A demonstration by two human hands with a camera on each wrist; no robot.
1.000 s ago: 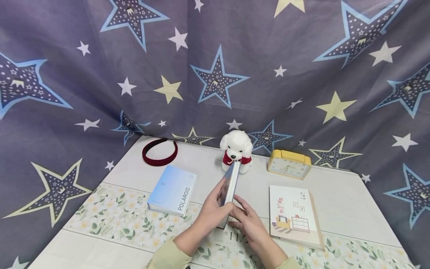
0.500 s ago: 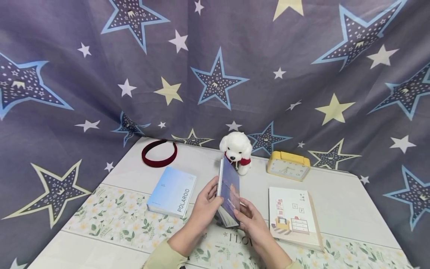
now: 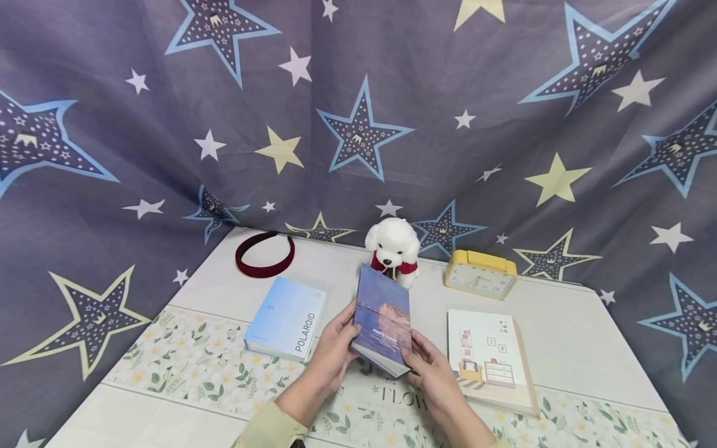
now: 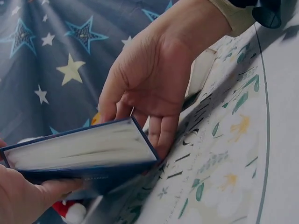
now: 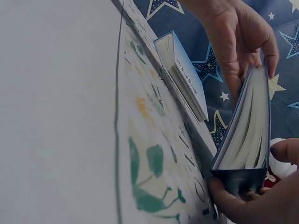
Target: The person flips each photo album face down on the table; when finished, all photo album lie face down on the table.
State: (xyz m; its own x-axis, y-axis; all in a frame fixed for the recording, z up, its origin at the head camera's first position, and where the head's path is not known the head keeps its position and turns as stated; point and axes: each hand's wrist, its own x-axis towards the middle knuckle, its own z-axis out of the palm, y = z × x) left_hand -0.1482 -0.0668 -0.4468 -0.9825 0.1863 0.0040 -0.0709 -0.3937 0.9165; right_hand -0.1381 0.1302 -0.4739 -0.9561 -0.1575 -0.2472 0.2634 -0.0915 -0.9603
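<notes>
A dark blue-purple photo album (image 3: 383,320), with a painted cover marked "PHOTO ALBUM", is held tilted above the table by both hands. My left hand (image 3: 332,351) grips its left side, thumb on the cover edge. My right hand (image 3: 435,376) pinches the lower right corner, its thumb on the front. The right wrist view shows the white page edges (image 5: 250,121) between the covers, with the album closed. Behind the album's upper end sits a white plush dog (image 3: 394,239) in a red top, its lower body partly hidden.
A light blue POLAROID album (image 3: 287,317) lies left, a dark red headband (image 3: 265,272) behind it. To the right are a white illustrated book (image 3: 484,351) and a yellow alarm clock (image 3: 482,274). A star-patterned curtain (image 3: 437,168) hangs behind the table.
The photo album has turned from edge-on, first showing its left face, to its front cover facing up toward the head camera. Both hands have shifted their hold to its sides.
</notes>
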